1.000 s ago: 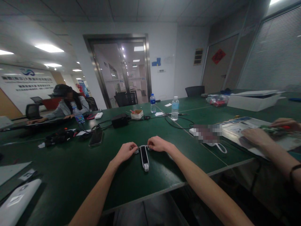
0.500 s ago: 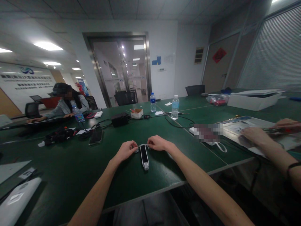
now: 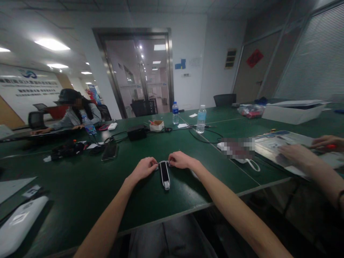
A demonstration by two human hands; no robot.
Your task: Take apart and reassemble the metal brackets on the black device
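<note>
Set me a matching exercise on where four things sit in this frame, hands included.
Things:
1. Device
2. Left hand
3. Small box
4. Right hand

Places:
A. next to the black block
B. at the device's right side
C. between the wearer's two hands
D. at the device's left side

Pairs: 1-C, 2-D, 3-A, 4-B

Layout of the desk.
The device lies between left grip and right grip; carton behind; left bottle right of carton; right bottle nearer, farther right; box at right rear.
</note>
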